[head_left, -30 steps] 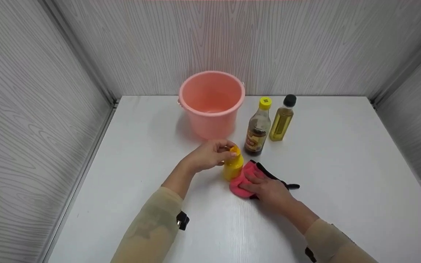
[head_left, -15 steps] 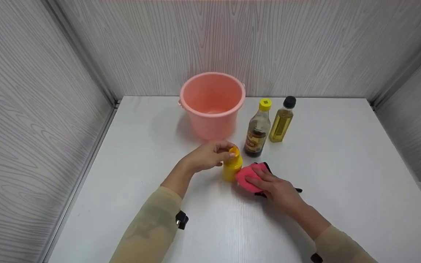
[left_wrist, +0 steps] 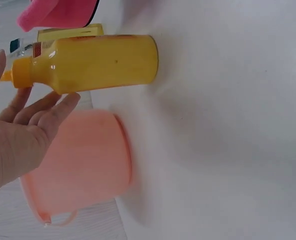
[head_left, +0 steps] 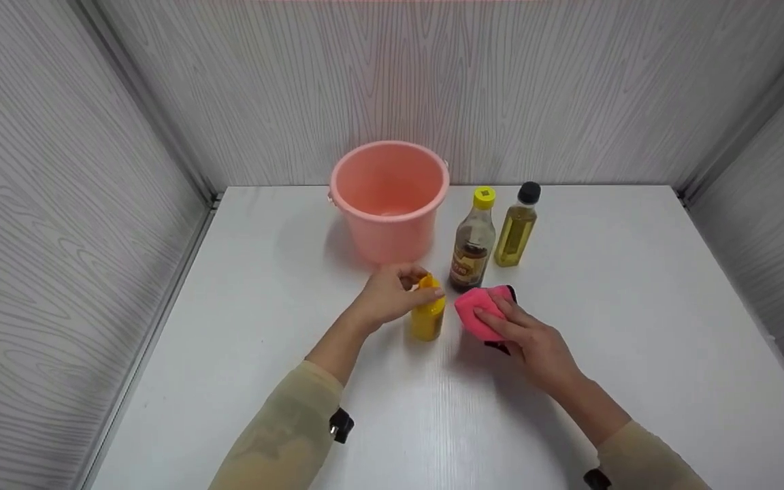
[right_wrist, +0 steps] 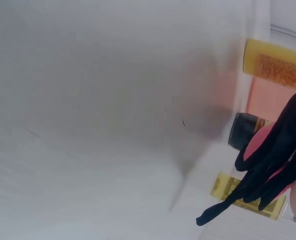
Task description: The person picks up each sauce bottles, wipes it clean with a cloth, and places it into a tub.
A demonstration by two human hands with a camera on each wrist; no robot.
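1. From my seat at the remote feed, the left hand (head_left: 392, 297) is curled round the neck of the yellow squeeze bottle (head_left: 427, 317), thumb and fingertips pinching just under its cap; the bottle stands upright on the table (head_left: 637, 327), directly under that hand.

2. The right hand (head_left: 531, 340) grips a pink cloth (head_left: 477, 309) with black trim — the cloth is bunched and lifted clear of the table, fingers wrapped over its near side; in the right wrist view the black fabric strands (right_wrist: 268, 170) dangle freely below the palm.

3. Cloth and bottle are just beside one another but apart; I see a narrow gap between them, so as I judge it no wiping contact is made at this moment.

4. Beyond the left hand stands a pink bucket (head_left: 390, 201); beyond the right hand, a dark sauce bottle (head_left: 472, 248) and an oil bottle (head_left: 516, 231), both capped and upright.

5. My reading of progress — both things are secured, one in each hand; bringing cloth against bottle, and anything involving the bucket, looks not yet done.
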